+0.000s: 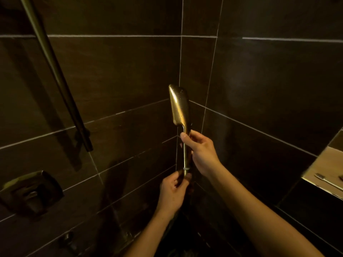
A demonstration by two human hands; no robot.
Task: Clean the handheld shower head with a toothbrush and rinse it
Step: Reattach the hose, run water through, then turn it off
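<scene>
Brass, wet, slippery: we are clamping the shower head (pixel 179 106) handle, right hand (pixel 201 152) above left hand (pixel 173 191).

Dim corner of dark tiled walls (pixel 120 75) with pale grout, lit niche (pixel 326 171) at right.

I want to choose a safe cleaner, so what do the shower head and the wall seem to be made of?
Shower head: it looks like metal, or metal-plated plastic, in a brushed gold finish; it gives soft highlights and carries water drops. Wall tiles: dark brown ceramic or stone-look tile, matte to satin, with pale grout lines.
</scene>
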